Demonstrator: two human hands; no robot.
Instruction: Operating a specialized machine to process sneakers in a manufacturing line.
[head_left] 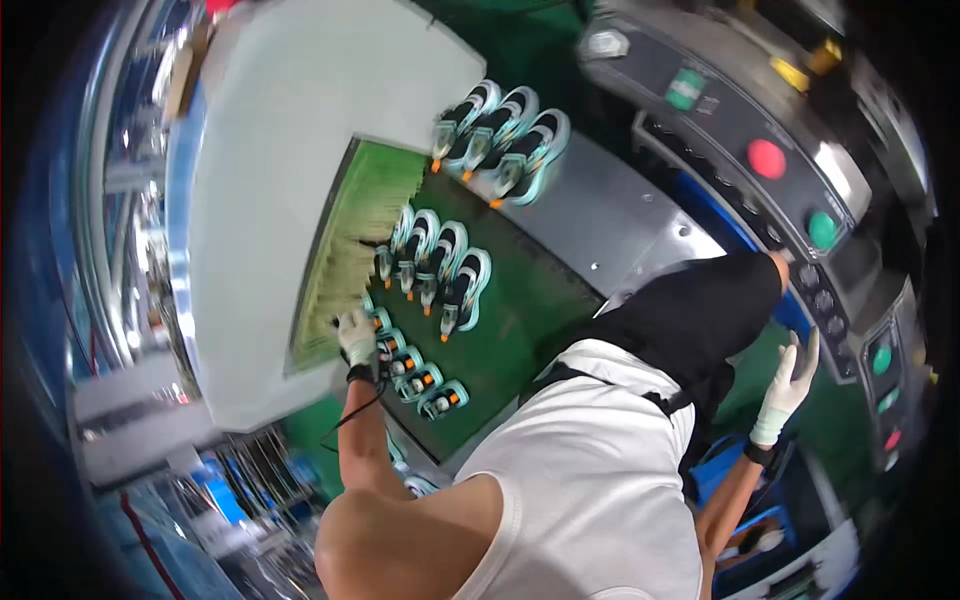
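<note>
My left hand (358, 338), in a white glove, reaches to the edge of a green conveyor belt (520, 300), beside a near row of sneakers (418, 382). Its fingers are blurred, and I cannot tell whether they grip anything. A middle row of black and pale teal sneakers (465, 290) with orange tabs lies on the belt. Three more sneakers (530, 155) lie in a row farther off, by the metal ledge. Out to the right, my gloved right hand (785, 388) is raised with fingers apart, holding nothing, near a control panel.
A large pale machine hood (260, 220) stands left of the belt, with a green bristly curtain (350, 240) at its opening. The dark control panel (720, 120) at right carries a red button (766, 158) and a green button (822, 230). A grey metal ledge (620, 215) borders the belt.
</note>
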